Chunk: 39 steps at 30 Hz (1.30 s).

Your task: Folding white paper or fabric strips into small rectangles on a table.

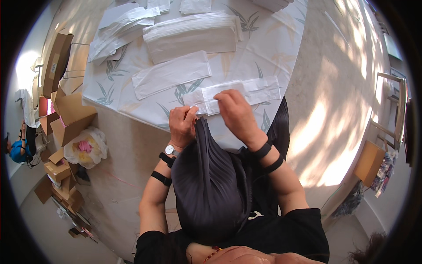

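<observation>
A long, flat white folded strip (261, 90), thin like paper or plastic film, lies near the table's front edge. My left hand (181, 125) is closed at its left end, thumb and forefinger pinching the near edge. Over its middle is my right hand (235, 112), fingers bent and drawn together. Whatever those fingertips may hold is hidden. Just beyond lies another flat white folded piece (172, 75). Dark pleated cloth (211, 176) covers my lap and rises to a narrow fold beside my left hand.
A thick stack of white folded pieces (191, 39) and a looser pile (118, 35) lie farther back on the leaf-patterned tablecloth (272, 44). Open cardboard boxes (72, 114) and a white plastic bag (85, 147) stand left. Another person (20, 149) is at far left.
</observation>
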Each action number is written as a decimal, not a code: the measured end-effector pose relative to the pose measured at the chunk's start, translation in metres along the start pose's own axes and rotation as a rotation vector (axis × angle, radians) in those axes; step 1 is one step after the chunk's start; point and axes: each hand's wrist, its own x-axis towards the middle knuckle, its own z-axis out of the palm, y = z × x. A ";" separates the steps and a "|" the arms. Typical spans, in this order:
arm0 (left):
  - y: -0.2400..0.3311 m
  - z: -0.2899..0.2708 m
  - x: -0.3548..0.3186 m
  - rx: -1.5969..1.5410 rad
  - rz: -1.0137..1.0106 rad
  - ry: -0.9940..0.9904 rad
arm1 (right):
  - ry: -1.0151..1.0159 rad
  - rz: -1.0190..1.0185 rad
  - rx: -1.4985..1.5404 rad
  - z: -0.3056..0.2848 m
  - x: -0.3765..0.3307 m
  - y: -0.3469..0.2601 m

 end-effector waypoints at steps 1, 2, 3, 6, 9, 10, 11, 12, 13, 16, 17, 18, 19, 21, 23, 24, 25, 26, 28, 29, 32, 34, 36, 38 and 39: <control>0.000 -0.001 0.001 0.001 -0.004 -0.002 | -0.032 -0.009 0.000 0.008 0.001 -0.001; 0.000 -0.001 0.000 0.006 -0.003 0.001 | -0.067 -0.013 -0.001 0.015 0.000 0.001; 0.000 0.000 0.000 0.011 -0.002 0.005 | -0.091 0.004 -0.014 0.020 0.000 0.004; 0.000 0.000 0.000 0.011 -0.002 0.004 | -0.130 0.042 -0.033 0.032 -0.003 0.017; 0.000 -0.001 0.002 0.002 0.002 -0.002 | -0.122 0.051 -0.018 0.037 -0.005 0.023; 0.001 -0.001 0.003 0.000 0.004 -0.003 | -0.131 0.053 -0.022 0.037 -0.005 0.023; 0.002 -0.002 0.004 0.002 -0.002 -0.013 | -0.139 0.055 -0.027 0.037 -0.005 0.023; 0.003 -0.002 0.005 0.004 -0.007 -0.022 | -0.140 0.055 -0.028 0.037 -0.005 0.023; 0.004 -0.003 0.006 0.006 -0.012 -0.032 | -0.140 0.056 -0.030 0.038 -0.006 0.023; 0.003 -0.006 0.007 0.014 -0.002 -0.098 | -0.143 0.060 -0.027 0.037 -0.006 0.023; 0.002 -0.005 0.005 -0.011 -0.030 -0.054 | -0.143 0.061 -0.024 0.036 -0.006 0.023; 0.000 -0.003 0.001 -0.035 -0.057 -0.011 | -0.147 0.062 -0.022 0.036 -0.006 0.023; -0.001 -0.002 -0.002 -0.060 -0.084 0.033 | -0.151 0.063 -0.019 0.036 -0.006 0.022; 0.003 -0.006 -0.010 -0.183 -0.278 0.064 | -0.157 0.068 -0.012 0.035 -0.006 0.023; 0.004 -0.010 -0.013 -0.285 -0.416 0.100 | -0.163 0.072 -0.002 0.034 -0.006 0.023; 0.003 -0.013 -0.013 -0.326 -0.456 0.121 | -0.167 0.071 0.004 0.034 -0.006 0.023; 0.001 -0.015 -0.013 -0.366 -0.496 0.141 | -0.172 0.070 0.009 0.033 -0.006 0.024; 0.000 -0.017 -0.013 -0.496 -0.595 0.149 | -0.175 0.068 0.014 0.032 -0.006 0.024; -0.002 -0.022 -0.015 -0.757 -0.791 0.162 | -0.185 0.061 0.017 0.031 -0.007 0.026; -0.004 -0.029 -0.012 -0.838 -0.826 0.117 | -0.187 0.055 0.017 0.031 -0.005 0.027; -0.007 -0.039 -0.010 -1.014 -0.833 0.123 | -0.218 0.059 0.005 0.029 -0.008 0.026; -0.009 -0.042 -0.008 -1.082 -0.811 0.071 | -0.207 0.045 0.005 0.028 -0.005 0.027; -0.006 -0.045 -0.003 -1.158 -0.796 0.031 | -0.212 0.042 0.006 0.028 -0.006 0.027; 0.007 -0.049 0.005 -1.199 -0.809 -0.012 | -0.226 0.041 0.012 0.028 -0.006 0.028; 0.012 -0.050 0.009 -1.219 -0.816 -0.034 | -0.230 0.038 0.007 0.027 -0.005 0.027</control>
